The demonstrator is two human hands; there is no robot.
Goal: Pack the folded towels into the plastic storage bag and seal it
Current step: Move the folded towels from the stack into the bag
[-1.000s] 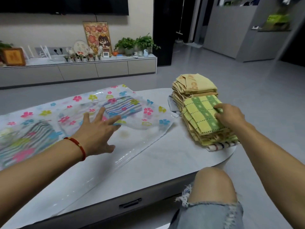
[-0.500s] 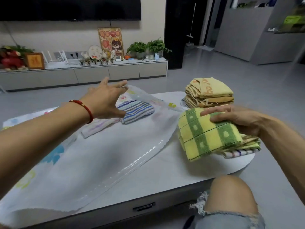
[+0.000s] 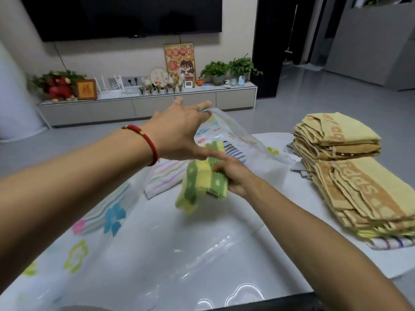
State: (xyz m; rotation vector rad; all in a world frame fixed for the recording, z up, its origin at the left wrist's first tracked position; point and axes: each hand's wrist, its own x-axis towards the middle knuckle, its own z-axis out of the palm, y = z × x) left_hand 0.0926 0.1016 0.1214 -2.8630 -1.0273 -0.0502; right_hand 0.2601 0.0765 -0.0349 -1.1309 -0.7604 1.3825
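Right hand grips a folded green-and-yellow checked terry towel, fingers curled round its right end, thumb side hidden. Towel is in the air just at the mouth of the clear plastic storage bag printed with coloured flowers, above the white table. Left hand lifts the bag's upper sheet, fingers nearly straight; whether the thumb pinches the film, cannot tell.

Handling, as judged: towel is light, soft, floppy; its free left end droops, so holding the folded edge across the full thickness should keep the layers together. Not fragile, not slippery. Bag film looks thin, slick, limp; it likely collapses unless the rim is held up.

Already inside the bag: a folded blue-striped towel and a folded white towel with pastel stripes. Two stacks of folded yellow-and-tan towels wait on the table's right side, well apart from the bag mouth. Seal not done.
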